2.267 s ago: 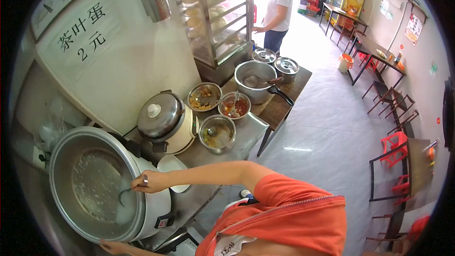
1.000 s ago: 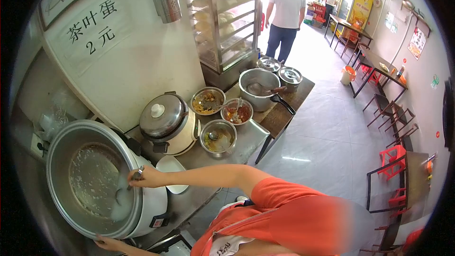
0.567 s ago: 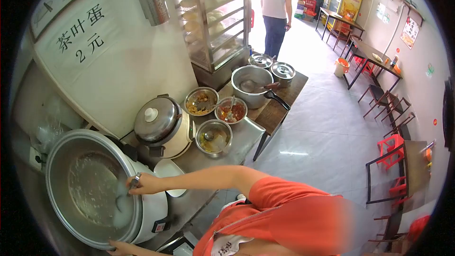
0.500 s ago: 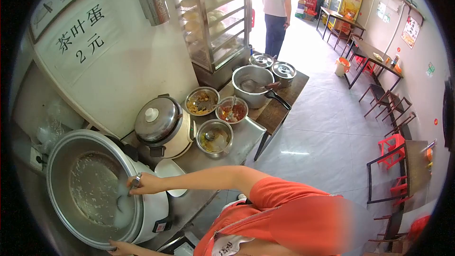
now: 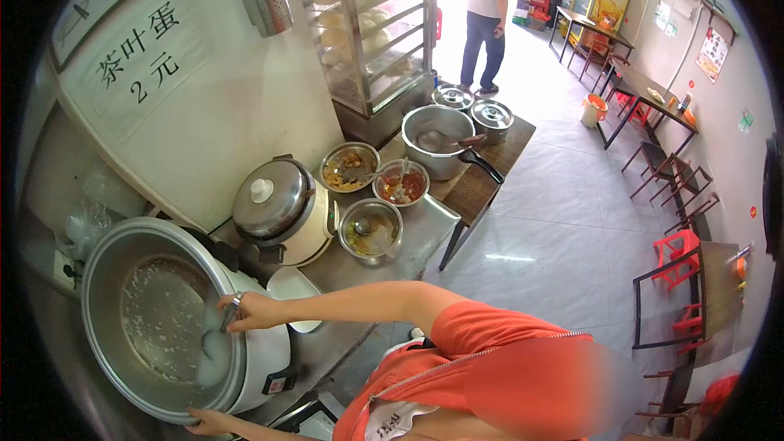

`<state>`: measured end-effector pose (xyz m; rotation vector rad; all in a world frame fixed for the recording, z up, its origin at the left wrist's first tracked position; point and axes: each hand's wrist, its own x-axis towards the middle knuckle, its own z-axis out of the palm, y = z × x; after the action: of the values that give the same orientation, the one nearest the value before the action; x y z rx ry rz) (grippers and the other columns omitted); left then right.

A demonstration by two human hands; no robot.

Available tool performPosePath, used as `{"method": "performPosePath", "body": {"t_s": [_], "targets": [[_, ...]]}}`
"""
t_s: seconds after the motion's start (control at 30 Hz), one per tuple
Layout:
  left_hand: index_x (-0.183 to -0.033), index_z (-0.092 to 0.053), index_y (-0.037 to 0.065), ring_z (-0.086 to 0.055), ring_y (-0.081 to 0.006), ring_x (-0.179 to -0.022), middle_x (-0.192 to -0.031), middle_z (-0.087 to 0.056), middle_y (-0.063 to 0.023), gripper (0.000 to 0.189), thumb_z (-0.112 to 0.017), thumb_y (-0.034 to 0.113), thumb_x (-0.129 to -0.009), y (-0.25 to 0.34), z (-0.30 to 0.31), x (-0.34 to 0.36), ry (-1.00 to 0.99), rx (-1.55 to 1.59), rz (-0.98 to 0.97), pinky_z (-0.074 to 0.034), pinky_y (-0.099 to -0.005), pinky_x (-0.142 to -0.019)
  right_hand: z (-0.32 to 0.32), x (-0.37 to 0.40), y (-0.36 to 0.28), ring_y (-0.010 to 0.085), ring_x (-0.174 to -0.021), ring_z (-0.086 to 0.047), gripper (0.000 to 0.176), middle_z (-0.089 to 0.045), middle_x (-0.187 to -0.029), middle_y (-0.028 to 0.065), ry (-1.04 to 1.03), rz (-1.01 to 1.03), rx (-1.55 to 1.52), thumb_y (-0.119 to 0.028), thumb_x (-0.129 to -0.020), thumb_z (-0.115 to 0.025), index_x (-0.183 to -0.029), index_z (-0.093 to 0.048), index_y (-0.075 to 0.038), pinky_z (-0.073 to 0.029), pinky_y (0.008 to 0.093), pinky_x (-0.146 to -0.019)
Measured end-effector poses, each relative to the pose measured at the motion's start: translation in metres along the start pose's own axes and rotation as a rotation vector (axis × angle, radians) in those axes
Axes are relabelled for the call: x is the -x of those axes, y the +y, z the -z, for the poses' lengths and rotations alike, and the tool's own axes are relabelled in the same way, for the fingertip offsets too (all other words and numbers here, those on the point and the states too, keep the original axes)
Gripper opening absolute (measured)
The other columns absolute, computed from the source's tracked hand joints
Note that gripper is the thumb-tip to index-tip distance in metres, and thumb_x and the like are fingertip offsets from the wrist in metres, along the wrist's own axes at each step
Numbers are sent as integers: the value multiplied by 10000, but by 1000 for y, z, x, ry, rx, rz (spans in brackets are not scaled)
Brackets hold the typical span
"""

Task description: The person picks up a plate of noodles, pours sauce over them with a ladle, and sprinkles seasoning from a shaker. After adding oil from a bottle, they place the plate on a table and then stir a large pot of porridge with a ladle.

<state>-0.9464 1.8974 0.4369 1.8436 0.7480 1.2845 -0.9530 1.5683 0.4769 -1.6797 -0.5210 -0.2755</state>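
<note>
A large white rice cooker (image 5: 267, 343) stands at the lower left, with a wide grey inner pot (image 5: 106, 318). Cloudy liquid with pale grains (image 5: 159, 322) lies in the pot. My right hand (image 5: 251, 311) is closed around the handle of a metal ladle (image 5: 229, 316), above the pot's right rim. The ladle's bowl end is down in the milky liquid and only partly shows. At the pot's near rim, my left hand (image 5: 211, 422) grips the edge with its fingers. A white dish (image 5: 291, 287) lies beside the cooker, partly behind my right forearm.
A lidded cooker (image 5: 273, 204), metal bowls of yellowish food (image 5: 349, 167), red food (image 5: 401, 184) and pale liquid (image 5: 370, 231) line the counter. Beyond are a pressure-cooker pot (image 5: 438, 143), its handle jutting out, and a steamer cabinet (image 5: 371, 41). A person (image 5: 487, 16) stands in the doorway.
The whole view has shifted slightly. My right hand with the ladle has moved only a little, and my left hand stays at the rim. The person in the doorway has shifted slightly right.
</note>
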Motion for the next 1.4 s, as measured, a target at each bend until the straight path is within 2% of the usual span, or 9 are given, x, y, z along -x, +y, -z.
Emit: {"method": "performPosePath", "body": {"t_s": [0.5,0.7,0.77,0.83,0.9,0.93,0.97,1.03,1.4], "targets": [[-1173,-408,-44,-491,-356,-1001,-1126,-471,-246,590,-546,374,-780,-31,-12,-11,36,43,-87,-390,-393,-848,9,6,-15,171,-553,-543,434,-558,-598,81,-43,-44,-7,-262,-721,-633,-1057,-445,-61,-413,294,-519],[-1193,-385,-22,-449,-330,-1056,-1193,-424,-196,541,-522,333,-808,12,8,6,16,-36,77,-363,-392,-887,3,0,0,132,-531,-515,456,-545,-559,76,12,-26,2,-310,-694,-661,-1059,-488,-98,-415,289,-511],[-1197,-379,-22,-409,-334,-1106,-1223,-392,-217,533,-473,357,-834,-10,-4,2,63,-164,-74,-319,-417,-934,10,-2,1,140,-550,-489,449,-565,-645,57,51,-25,20,-346,-678,-675,-1037,-517,-126,-432,293,-545],[-1235,-319,-40,-365,-344,-1145,-1265,-343,-220,561,-419,364,-861,-104,-31,-26,-158,-1021,-627,-247,-438,-980,14,-5,9,153,-647,-512,426,-575,-833,55,95,-21,-1,-271,-672,-698,-1032,-536,-113,-438,307,-594],[-1192,-408,17,-314,-303,-1195,-1287,-334,-184,408,-420,266,-869,14,-13,18,-61,-22,121,-234,-408,-994,26,-7,-11,101,-658,-520,373,-584,-838,20,-3,-253,-61,-216,-687,-695,-1010,-549,-103,-451,265,-583],[-1225,-360,4,-313,-293,-1198,-1296,-321,-186,490,-472,288,-840,-63,-30,-4,-87,-183,-221,-232,-389,-997,26,-8,-8,76,-645,-511,397,-578,-800,16,-7,-178,50,-196,-702,-685,-1048,-522,-88,-443,229,-554],[-1251,-313,1,-316,-293,-1193,-1292,-323,-185,560,-512,289,-814,21,-6,19,-77,38,120,-237,-376,-994,25,-10,1,91,-683,-513,419,-571,-829,34,-22,-243,-88,-219,-668,-704,-1030,-540,-88,-435,253,-602],[-1203,-326,-61,-342,-301,-1150,-1230,-355,-221,568,-556,250,-787,24,-10,20,5,330,65,-251,-358,-967,22,-11,3,77,-652,-490,437,-551,-765,33,-42,-219,-147,-189,-682,-692,-1057,-519,-45,-410,237,-577],[-1202,-311,-67,-385,-326,-1044,-1119,-375,-227,541,-512,250,-812,29,8,33,61,192,-6,-289,-371,-903,23,7,-4,82,-653,-489,440,-497,-778,36,-121,-219,-168,-77,-737,-599,-1128,-418,10,-465,214,-507]]}}
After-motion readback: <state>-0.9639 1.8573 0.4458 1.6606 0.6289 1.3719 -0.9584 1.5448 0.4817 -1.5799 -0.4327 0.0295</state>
